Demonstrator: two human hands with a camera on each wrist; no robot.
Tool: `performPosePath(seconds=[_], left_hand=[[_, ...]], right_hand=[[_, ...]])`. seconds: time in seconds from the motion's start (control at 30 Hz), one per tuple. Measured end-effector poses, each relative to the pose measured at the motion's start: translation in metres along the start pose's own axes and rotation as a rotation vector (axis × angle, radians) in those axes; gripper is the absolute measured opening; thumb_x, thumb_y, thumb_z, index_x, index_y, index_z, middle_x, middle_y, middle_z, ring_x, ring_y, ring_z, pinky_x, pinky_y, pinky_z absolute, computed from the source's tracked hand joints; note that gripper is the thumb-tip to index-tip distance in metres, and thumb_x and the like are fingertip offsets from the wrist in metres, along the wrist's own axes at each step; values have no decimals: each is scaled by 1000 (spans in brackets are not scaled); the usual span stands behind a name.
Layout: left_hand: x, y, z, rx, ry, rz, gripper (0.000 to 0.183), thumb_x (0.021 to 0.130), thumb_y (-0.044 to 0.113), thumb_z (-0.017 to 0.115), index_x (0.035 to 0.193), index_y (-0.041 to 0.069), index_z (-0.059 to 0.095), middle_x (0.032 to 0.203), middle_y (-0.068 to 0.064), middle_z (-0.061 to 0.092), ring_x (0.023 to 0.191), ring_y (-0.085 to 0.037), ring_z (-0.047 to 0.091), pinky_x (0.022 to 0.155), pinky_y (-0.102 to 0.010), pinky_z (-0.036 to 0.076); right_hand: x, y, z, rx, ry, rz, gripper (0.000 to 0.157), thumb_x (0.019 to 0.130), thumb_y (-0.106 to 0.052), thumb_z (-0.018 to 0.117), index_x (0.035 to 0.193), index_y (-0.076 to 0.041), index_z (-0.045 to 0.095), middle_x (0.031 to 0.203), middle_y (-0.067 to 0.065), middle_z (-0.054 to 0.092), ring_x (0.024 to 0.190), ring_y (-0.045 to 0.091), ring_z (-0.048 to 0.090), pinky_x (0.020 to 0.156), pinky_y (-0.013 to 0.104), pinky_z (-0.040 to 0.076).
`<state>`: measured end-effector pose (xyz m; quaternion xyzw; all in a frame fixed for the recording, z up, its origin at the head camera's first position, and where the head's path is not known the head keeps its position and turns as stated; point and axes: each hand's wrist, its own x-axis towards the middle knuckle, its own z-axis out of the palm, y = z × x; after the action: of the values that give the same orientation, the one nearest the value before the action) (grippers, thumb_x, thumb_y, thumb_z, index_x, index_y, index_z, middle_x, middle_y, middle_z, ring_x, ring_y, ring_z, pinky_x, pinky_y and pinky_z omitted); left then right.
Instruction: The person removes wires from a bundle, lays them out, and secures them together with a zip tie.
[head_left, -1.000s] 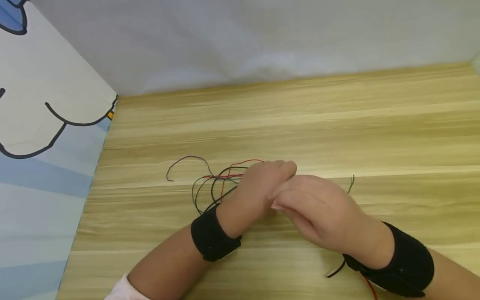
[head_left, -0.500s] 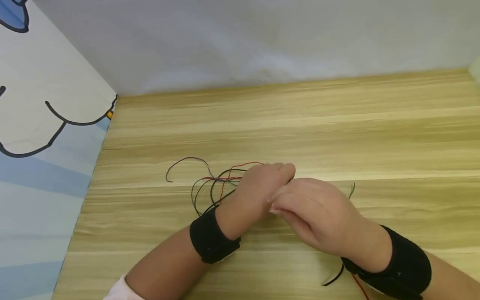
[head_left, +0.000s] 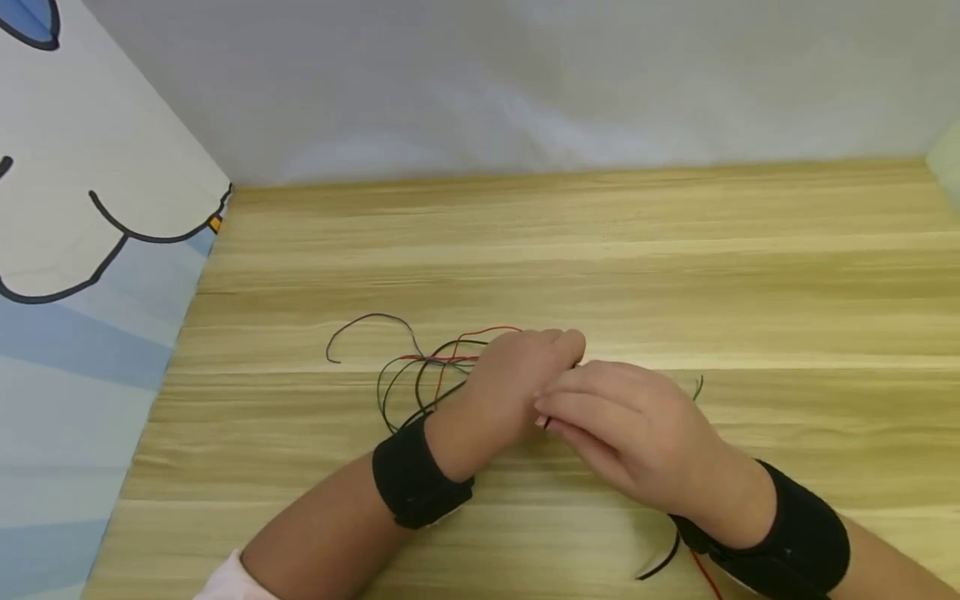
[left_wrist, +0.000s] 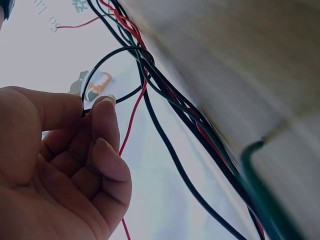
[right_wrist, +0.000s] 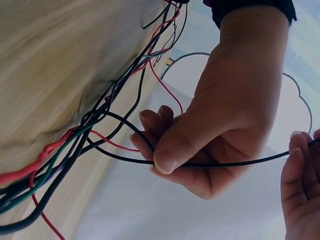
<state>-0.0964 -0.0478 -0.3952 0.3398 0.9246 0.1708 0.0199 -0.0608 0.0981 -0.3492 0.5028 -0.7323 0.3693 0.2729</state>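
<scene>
A bundle of thin black, red and green wires [left_wrist: 165,90] runs beneath both hands over the table. My left hand [head_left: 517,379] pinches a black wire [right_wrist: 230,164] between thumb and fingers, palm side towards the bundle. That wire bends into a loop around the bundle in the left wrist view. Just to the right, the fingertips of my right hand [head_left: 637,425] pinch the same black wire, and a dark bit of it shows at the tips. The hands almost meet in the head view and hide the crossing of the wires.
A wood-grain table [head_left: 360,250] lies below, with a grey-white wall [head_left: 525,83] behind and a cartoon-printed panel [head_left: 82,367] at left. Loose loops and a thin purplish wire [head_left: 375,315] spread left. Black [head_left: 660,568], red [head_left: 705,575] and green [head_left: 697,389] ends stick out right.
The hands stay together with small finger movements. A dark bit of wire has come into view at the right fingertips. The head view has shifted slightly.
</scene>
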Motion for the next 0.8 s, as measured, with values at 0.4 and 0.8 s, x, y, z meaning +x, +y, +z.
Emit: performPosePath(seconds=[0.4, 0.8], left_hand=[[1, -1, 0, 9, 2, 6, 19, 84, 16, 62, 73, 17, 47, 61, 5, 44, 50, -12, 43, 44, -27, 37], [0, 1, -3, -1, 17, 8, 19, 86, 15, 61, 73, 16, 46, 61, 5, 44, 50, -11, 43, 43, -26, 35]], right_hand=[[0, 1, 0, -5, -12, 13, 27, 97, -14, 53, 88, 3, 72, 88, 13, 71, 83, 22, 67, 68, 36, 58], [5, -3, -3, -12, -23, 27, 27, 97, -15, 54, 88, 1, 73, 88, 11, 71, 83, 20, 66, 68, 36, 58]])
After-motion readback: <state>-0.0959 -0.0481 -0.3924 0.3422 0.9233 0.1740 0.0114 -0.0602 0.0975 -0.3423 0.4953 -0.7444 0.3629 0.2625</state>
